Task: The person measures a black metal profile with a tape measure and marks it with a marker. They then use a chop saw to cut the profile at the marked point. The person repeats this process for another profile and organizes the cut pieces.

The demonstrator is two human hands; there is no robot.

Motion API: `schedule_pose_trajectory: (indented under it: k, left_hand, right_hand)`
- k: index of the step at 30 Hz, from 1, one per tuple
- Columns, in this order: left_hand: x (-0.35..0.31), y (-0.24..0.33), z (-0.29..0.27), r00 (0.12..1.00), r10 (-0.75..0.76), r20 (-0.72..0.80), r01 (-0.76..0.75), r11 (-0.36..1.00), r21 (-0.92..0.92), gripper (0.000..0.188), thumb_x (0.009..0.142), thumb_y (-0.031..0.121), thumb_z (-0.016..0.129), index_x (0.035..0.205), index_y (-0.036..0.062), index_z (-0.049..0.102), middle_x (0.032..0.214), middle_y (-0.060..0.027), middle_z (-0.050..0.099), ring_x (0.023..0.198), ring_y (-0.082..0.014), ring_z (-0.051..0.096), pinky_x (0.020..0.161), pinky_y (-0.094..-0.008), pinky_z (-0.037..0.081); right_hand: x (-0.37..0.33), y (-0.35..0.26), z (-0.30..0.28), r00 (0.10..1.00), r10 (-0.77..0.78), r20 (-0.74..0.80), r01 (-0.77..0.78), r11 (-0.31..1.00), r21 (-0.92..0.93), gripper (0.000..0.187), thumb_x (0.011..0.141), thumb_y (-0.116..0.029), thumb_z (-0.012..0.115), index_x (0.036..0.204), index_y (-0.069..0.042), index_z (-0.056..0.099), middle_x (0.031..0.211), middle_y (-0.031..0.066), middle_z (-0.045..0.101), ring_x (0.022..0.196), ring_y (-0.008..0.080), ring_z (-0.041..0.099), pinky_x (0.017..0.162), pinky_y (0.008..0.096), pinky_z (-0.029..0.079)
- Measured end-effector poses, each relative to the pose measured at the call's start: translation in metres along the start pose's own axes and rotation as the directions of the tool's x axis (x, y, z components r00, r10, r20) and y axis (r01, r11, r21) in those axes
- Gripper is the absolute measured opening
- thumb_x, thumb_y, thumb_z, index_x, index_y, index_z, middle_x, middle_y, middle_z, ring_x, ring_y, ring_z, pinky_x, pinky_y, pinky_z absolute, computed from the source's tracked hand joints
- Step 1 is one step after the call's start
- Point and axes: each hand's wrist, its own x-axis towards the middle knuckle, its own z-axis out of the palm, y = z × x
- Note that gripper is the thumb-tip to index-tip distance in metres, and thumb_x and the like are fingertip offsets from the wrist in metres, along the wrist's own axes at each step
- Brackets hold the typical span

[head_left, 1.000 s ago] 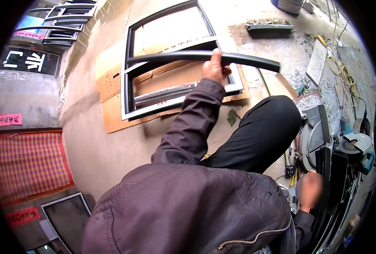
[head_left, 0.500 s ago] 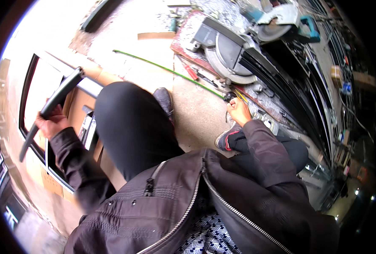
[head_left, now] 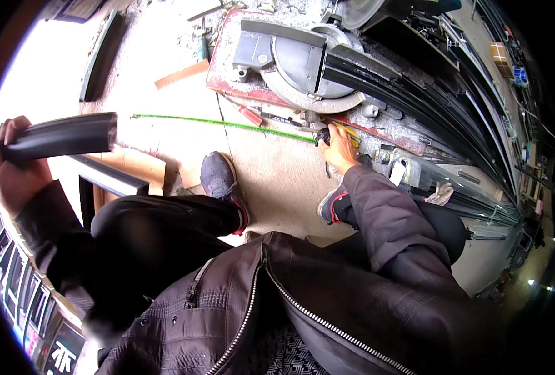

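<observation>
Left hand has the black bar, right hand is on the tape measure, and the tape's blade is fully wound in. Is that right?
Not quite: the blade is out. The head view shows the green blade extending leftward from the tape measure. The left hand does have the black bar, and the right hand is on the tape measure.

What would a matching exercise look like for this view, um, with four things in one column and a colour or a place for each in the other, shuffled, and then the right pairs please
Things:
1. Dark bar
2. Tape measure blade
3. Crumpled glove
4. Mitre saw

Colours and places:
A. On a reddish board
B. Bright green
C. In the left hand
D. Whitish

Right pairs: 1-C, 2-B, 3-D, 4-A.
</observation>
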Motion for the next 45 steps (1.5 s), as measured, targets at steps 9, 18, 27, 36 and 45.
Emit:
schedule_pose_trajectory:
  k: [9, 18, 27, 36, 45]
  left_hand:
    - [-0.009, 0.022, 0.134, 0.924, -0.336, 0.182, 0.349, 0.546, -0.762, 0.010, 0.101, 0.009, 0.056, 0.097, 0.0021, 0.051, 0.085, -0.0029, 0.048, 0.074, -0.0137, 0.049, 0.083, -0.0333, 0.050]
    - [-0.011, 0.038, 0.163, 0.917, -0.377, 0.129, 0.345, 0.590, -0.730, 0.010, 0.101, 0.010, 0.056, 0.097, 0.0021, 0.053, 0.081, -0.0021, 0.051, 0.071, -0.0140, 0.050, 0.076, -0.0316, 0.048]
    - [-0.018, 0.053, 0.170, 0.874, -0.486, -0.019, 0.330, 0.622, -0.710, 0.024, 0.106, 0.019, 0.046, 0.085, 0.0086, 0.049, 0.079, -0.0022, 0.045, 0.069, -0.0142, 0.048, 0.073, -0.0331, 0.047]
    - [-0.023, 0.055, 0.165, 0.878, -0.466, -0.104, 0.255, 0.642, -0.723, 0.036, 0.105, 0.041, 0.050, 0.098, 0.0058, 0.045, 0.070, -0.0032, 0.046, 0.057, -0.0172, 0.050, 0.054, -0.0365, 0.050]
    - [-0.035, 0.056, 0.189, 0.904, -0.426, -0.039, 0.268, 0.637, -0.723, 0.051, 0.104, 0.057, 0.043, 0.099, 0.0066, 0.043, 0.071, -0.0027, 0.047, 0.055, -0.0147, 0.050, 0.050, -0.0329, 0.048]
  right_hand:
    - [-0.003, 0.004, 0.001, 0.994, -0.028, 0.105, 0.034, 0.998, -0.062, 0.059, 0.082, -0.023, 0.080, 0.130, -0.006, 0.052, 0.131, 0.0212, 0.046, 0.123, 0.0410, 0.050, 0.101, 0.0486, 0.046]
    - [-0.022, 0.003, 0.016, 0.974, -0.134, 0.184, 0.133, 0.991, 0.018, 0.054, 0.085, -0.022, 0.076, 0.123, -0.004, 0.043, 0.114, 0.0274, 0.062, 0.109, 0.0439, 0.061, 0.092, 0.0512, 0.050]
    - [-0.046, -0.050, -0.053, 0.928, -0.295, 0.226, 0.263, 0.952, 0.158, 0.052, 0.084, -0.034, 0.072, 0.112, -0.004, 0.040, 0.093, 0.0300, 0.067, 0.089, 0.0504, 0.065, 0.077, 0.0568, 0.050]
    - [-0.067, -0.130, -0.182, 0.880, -0.419, -0.224, 0.460, 0.870, 0.177, 0.046, 0.078, -0.022, 0.077, 0.109, -0.007, 0.047, 0.086, 0.0265, 0.067, 0.082, 0.0479, 0.066, 0.071, 0.0533, 0.052]
    - [-0.131, -0.175, -0.269, 0.774, -0.471, -0.423, 0.599, 0.763, 0.244, 0.037, 0.076, -0.016, 0.079, 0.105, -0.006, 0.057, 0.087, 0.0195, 0.067, 0.080, 0.0394, 0.069, 0.072, 0.0431, 0.054]
